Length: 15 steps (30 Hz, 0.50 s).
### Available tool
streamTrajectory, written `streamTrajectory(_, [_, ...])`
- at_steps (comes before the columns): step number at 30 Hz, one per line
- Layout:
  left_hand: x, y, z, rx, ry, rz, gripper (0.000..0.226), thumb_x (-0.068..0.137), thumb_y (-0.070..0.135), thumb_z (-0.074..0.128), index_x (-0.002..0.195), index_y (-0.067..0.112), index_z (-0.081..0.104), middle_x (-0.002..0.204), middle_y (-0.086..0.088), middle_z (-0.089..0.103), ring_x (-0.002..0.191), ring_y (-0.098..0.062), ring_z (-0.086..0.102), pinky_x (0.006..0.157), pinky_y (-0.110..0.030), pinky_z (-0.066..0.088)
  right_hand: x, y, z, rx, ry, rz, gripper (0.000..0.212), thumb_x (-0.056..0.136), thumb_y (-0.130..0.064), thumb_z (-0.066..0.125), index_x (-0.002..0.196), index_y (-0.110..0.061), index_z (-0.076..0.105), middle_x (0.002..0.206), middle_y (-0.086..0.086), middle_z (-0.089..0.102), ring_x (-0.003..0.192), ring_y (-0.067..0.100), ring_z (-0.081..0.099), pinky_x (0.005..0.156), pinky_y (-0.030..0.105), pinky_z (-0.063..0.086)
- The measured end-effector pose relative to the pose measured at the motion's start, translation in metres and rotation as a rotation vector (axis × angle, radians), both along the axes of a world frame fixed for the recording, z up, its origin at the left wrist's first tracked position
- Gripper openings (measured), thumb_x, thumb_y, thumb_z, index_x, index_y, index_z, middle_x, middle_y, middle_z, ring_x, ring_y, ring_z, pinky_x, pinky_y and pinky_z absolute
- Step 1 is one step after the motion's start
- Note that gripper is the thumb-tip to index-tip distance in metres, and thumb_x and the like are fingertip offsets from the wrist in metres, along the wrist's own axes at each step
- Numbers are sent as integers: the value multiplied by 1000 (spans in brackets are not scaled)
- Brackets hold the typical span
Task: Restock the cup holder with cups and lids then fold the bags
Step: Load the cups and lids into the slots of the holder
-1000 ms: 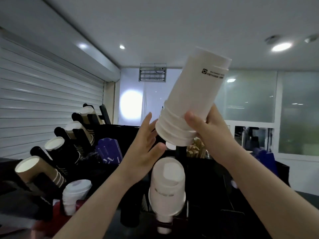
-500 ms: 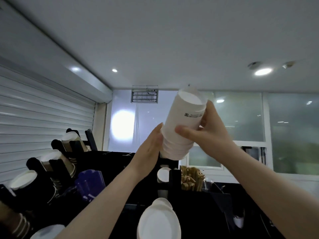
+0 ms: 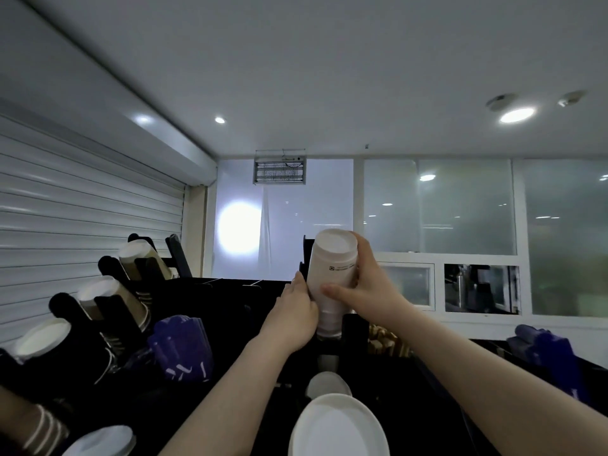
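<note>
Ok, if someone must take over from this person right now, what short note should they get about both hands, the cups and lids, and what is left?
Right hand: grips the white cup stack, held bottoms up.
Left hand: steadies the stack's left side, fingers straight along it.
Stack: lower end is at a slot of the black cup holder, not seated.
Done: brown cups fill the left slots; a second white stack sits in a nearer slot; white lids at lower left.
Left: push the stack in, finish cups and lids, fold the bags (none clearly in view).
</note>
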State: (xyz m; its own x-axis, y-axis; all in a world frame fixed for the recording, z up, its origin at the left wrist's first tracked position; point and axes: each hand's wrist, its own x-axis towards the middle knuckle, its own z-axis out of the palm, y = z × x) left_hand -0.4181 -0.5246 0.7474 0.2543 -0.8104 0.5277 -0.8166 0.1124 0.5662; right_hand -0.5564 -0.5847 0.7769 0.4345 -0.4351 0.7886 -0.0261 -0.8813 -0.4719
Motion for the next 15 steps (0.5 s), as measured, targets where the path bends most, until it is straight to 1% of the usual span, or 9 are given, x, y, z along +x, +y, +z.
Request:
streamTrajectory(1, [2,0,1,16,1,0,57,96,18,35,149,10,15,150,-15,31,132,-35,37,108,-46,33,3,-2,0,11,9,21,77,69,-23,77,118,-57,28,116,-19,56,110,3,56,96,35,48])
streamTrajectory(3, [1,-1,1,29,15,15,57,96,19,36,148,6,15,146,-18,35,128,-36,41,106,-47,36,6,-5,1,42,6,58,76,66,-22,77,118,-55,33,118,-15,57,110,2,56,94,29,48])
streamTrajectory(5, [-1,0,1,13,9,43,61,97,17,36,149,5,8,146,-19,35,127,-37,42,104,-47,37,7,-9,3,58,-7,87,77,66,-15,79,118,-52,36,118,-13,58,107,0,57,88,21,48])
streamTrajectory(8, [-3,1,0,9,26,59,71,96,17,34,150,11,-11,150,-14,29,127,-35,41,103,-47,39,6,-13,-1,43,-14,95,78,68,-7,80,120,-49,38,115,-16,59,105,-4,58,82,14,48])
streamTrajectory(10, [-3,1,0,8,27,61,72,96,18,33,149,12,-15,151,-13,27,128,-33,40,104,-47,38,5,-14,-4,36,-25,100,78,69,-5,79,121,-47,38,116,-15,58,105,-3,57,83,15,48])
streamTrajectory(13, [-5,4,0,-7,25,69,71,97,19,33,150,11,-15,153,-12,22,132,-31,35,106,-44,35,3,-14,-5,46,-50,106,78,71,-3,80,121,-45,37,116,-14,58,103,-2,58,86,22,52])
streamTrajectory(15, [-7,5,0,-7,30,72,72,97,22,33,150,12,-14,153,-11,22,131,-30,35,106,-44,35,1,-12,-4,55,-76,97,77,72,-3,80,121,-43,37,112,-18,57,100,-5,58,84,20,52])
